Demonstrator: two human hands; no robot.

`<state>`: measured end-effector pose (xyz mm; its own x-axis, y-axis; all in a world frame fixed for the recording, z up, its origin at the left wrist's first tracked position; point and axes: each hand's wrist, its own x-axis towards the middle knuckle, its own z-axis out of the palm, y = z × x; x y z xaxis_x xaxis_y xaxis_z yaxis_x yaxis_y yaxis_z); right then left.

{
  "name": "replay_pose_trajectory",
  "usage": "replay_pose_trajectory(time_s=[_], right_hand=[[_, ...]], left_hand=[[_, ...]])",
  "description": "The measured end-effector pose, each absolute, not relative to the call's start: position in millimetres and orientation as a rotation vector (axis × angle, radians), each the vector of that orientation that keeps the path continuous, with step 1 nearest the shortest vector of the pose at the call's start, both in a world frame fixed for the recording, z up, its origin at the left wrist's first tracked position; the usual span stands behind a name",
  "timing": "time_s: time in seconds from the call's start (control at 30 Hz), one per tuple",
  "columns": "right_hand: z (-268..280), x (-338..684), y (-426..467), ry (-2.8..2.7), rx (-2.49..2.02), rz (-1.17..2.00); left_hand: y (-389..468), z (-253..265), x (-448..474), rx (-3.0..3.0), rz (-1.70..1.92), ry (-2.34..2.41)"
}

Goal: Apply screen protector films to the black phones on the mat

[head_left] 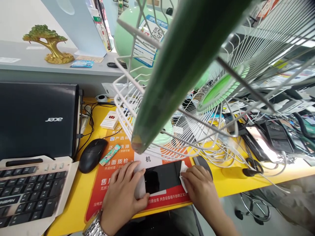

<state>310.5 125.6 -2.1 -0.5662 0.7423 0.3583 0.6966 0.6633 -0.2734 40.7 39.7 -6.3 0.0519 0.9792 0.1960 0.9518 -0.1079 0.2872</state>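
Note:
A black smartphone [163, 177] lies face up on the red and white printed mat [169, 197], near the front edge of the yellow table. At its left end my left hand [125, 191] is closed, thumb and fingers gripping around that end. A pale grey-white piece [140, 187] shows between this thumb and forefinger; whether it is cloth or part of something else I cannot tell. My right hand [200, 183] pinches a white tissue [183, 173] against the phone's right end. Part of the phone is hidden under both hands.
A green and white wire-caged fan [157, 114] looms close in front, over the mat. Left are a black mouse [93, 155], a keyboard [31, 190], an Acer laptop [36, 114] and a small green packet [110, 155]. Cables [221, 154], scissors [253, 167] and several phones crowd the right.

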Motion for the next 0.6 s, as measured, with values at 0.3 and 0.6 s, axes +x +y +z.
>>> replay_pose_trajectory(time_s=[0.3, 0.6], right_hand=[[0.5, 282.1, 122.6, -2.440, -1.120, 0.181], [-9.2, 234.7, 118.2, -2.427, -1.113, 0.117]], left_hand=[[39.6, -4.8, 41.7, 2.195, 0.527, 2.053], [39.1, -5.9, 41.0, 2.203, 0.521, 2.046]])
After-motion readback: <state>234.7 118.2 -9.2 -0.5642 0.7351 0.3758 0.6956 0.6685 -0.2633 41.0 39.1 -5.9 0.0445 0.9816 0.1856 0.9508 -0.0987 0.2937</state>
